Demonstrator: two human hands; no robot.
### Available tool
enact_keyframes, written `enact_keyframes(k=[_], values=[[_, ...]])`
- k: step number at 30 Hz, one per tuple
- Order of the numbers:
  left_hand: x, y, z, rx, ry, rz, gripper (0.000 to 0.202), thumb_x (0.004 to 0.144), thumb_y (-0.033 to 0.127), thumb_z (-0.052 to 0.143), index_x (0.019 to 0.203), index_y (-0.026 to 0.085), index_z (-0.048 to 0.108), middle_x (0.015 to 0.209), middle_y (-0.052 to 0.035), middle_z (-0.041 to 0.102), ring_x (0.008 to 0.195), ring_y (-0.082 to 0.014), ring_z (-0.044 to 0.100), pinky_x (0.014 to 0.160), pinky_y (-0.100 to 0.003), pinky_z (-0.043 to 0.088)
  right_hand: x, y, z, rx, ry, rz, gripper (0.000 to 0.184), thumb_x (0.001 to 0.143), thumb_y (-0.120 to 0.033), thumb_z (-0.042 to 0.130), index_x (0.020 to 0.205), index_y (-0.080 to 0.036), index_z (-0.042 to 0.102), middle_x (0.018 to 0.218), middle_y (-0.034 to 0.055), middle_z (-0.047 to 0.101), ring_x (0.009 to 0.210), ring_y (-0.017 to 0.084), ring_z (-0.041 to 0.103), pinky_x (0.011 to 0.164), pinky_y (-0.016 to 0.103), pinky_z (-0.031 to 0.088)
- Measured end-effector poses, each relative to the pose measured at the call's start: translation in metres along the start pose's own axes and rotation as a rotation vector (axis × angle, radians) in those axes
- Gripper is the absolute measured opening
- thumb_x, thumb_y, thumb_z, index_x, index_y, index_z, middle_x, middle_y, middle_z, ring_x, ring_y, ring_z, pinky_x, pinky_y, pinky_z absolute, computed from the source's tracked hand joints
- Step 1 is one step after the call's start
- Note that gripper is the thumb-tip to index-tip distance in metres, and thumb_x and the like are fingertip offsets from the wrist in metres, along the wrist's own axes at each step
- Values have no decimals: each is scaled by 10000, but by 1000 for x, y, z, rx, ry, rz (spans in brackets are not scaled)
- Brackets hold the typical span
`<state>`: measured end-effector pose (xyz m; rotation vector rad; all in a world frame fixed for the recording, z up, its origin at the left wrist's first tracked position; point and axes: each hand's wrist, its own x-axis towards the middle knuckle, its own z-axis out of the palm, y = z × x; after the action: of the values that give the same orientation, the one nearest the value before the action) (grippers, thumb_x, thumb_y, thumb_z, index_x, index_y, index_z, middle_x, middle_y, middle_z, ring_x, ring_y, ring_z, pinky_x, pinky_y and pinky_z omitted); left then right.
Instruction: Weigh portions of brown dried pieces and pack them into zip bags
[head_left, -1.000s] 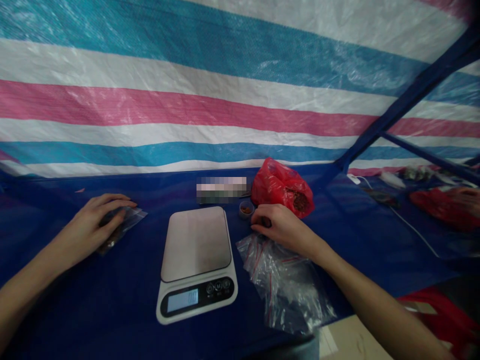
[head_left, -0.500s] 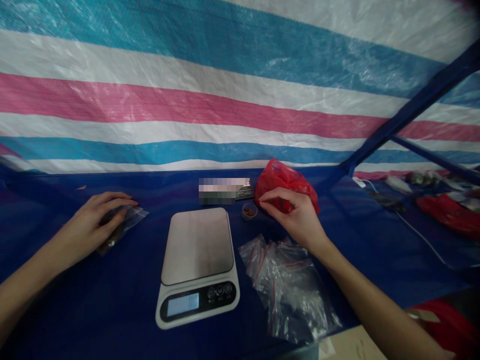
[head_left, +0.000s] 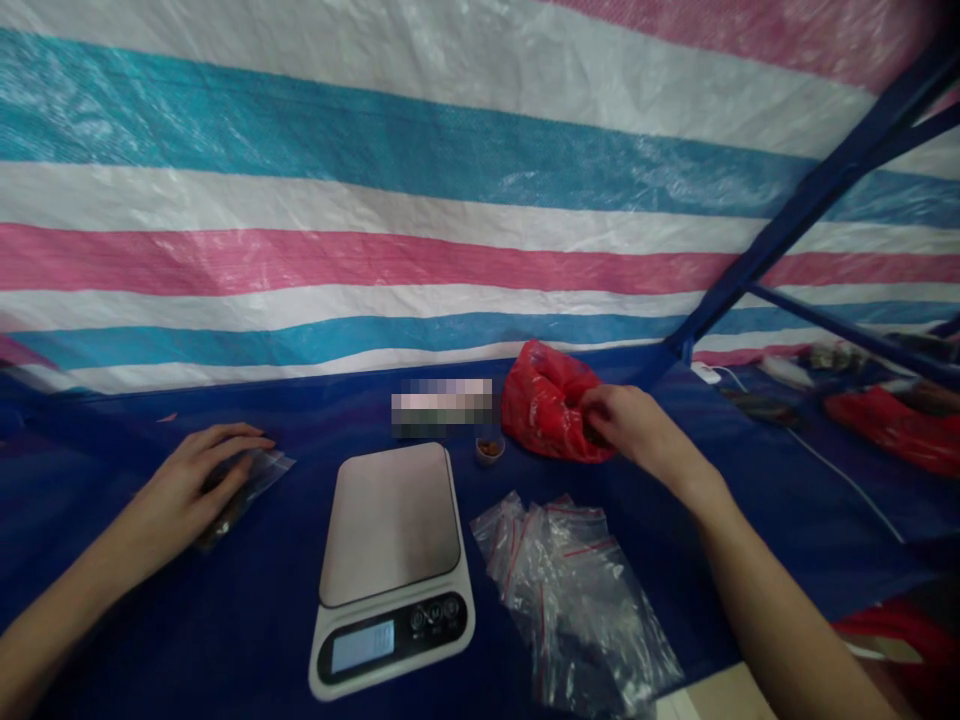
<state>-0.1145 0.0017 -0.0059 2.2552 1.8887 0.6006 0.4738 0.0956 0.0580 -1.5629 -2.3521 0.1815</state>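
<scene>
On the left, my left hand [head_left: 206, 485] curls over a small clear zip bag [head_left: 259, 478] with something dark in it. My right hand [head_left: 630, 425] is at the mouth of a crumpled red plastic bag [head_left: 529, 395], fingers bent together and tips hidden inside. Left of the red bag stands a small clear cup [head_left: 490, 458] holding brown bits. Between my hands sits a white kitchen scale [head_left: 390, 570] with a bare metal plate and a lit display whose digits are blurred. Several empty zip bags [head_left: 581, 595] lie overlapping to its right.
The table [head_left: 247, 620] is blue. Behind the scale lies a flat packet [head_left: 442, 410], pixelated. Striped sheeting [head_left: 337, 265] rises at the back, with a blue frame bar [head_left: 780, 220] slanting on the right. A white cable [head_left: 847, 485] and another red bag [head_left: 892, 425] lie farther right.
My right hand has moved right, from above the small cup to the mouth of the red bag. My left hand stays on its zip bag. The camera view has tilted up a little.
</scene>
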Motion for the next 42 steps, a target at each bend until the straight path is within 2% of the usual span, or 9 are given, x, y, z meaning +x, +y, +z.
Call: enact_keyframes(k=[5,8,11,16,20,26,33,38,42], values=[[-1,-2,0,1,10,7,400,934,521,496,1162,326,761,1276,-84,695,1227,-335,642,1125,-504,485,9,-2,37,-40,30,-142,689,753,59,490,1373,-173,680,1324,175,687,1239,306,665,1074,427,531],[-2,-5,0,-7,1,5,394,941,510,503,1188,326,749,1304,-89,681,1259,-342,620,1141,-524,467,13,-7,44,82,-15,-245,829,719,70,446,1494,-189,586,1437,165,630,1367,302,590,1184,495,458],[-3,-6,0,-9,-11,-3,396,948,490,503,1202,307,745,1319,-96,672,1266,-345,609,1151,-534,453,17,-9,42,200,-15,-290,822,748,40,440,1530,-189,545,1521,149,575,1457,278,514,1253,485,382],[-4,-5,1,-6,16,21,403,968,496,473,1181,293,749,1309,-88,675,1264,-330,606,1154,-509,447,27,-11,41,249,-63,-311,642,841,-31,491,1454,-170,621,1491,173,599,1415,304,557,1206,475,438],[-4,-4,3,-4,20,46,423,982,515,450,1188,282,737,1308,-80,664,1254,-302,600,1149,-477,446,32,-8,42,215,-49,-301,631,824,-32,535,1429,-175,638,1423,185,639,1335,331,612,1143,490,486],[-5,-3,2,-16,-1,38,416,995,515,457,1211,271,716,1329,-84,640,1278,-301,574,1158,-495,425,33,-8,44,311,-57,-385,575,875,-78,567,1425,-221,645,1450,151,632,1362,318,596,1180,491,451],[-5,-3,0,-24,-5,38,412,993,500,451,1202,267,721,1307,-91,641,1261,-313,583,1150,-519,431,33,-5,36,298,-56,-390,476,810,-33,577,1228,-196,735,1311,161,695,1167,312,690,1026,441,541],[-3,-6,1,-20,-11,47,394,989,480,465,1205,269,719,1307,-90,639,1254,-309,587,1146,-518,431,29,-7,27,220,-28,-344,378,751,29,496,940,-187,742,1106,138,735,1014,281,711,892,384,550],[-3,-7,2,-9,1,57,392,994,473,461,1208,269,717,1306,-90,639,1249,-303,589,1142,-503,436,27,-8,19,190,77,-322,286,855,-23,508,901,-190,735,983,101,732,908,253,716,819,362,545]])
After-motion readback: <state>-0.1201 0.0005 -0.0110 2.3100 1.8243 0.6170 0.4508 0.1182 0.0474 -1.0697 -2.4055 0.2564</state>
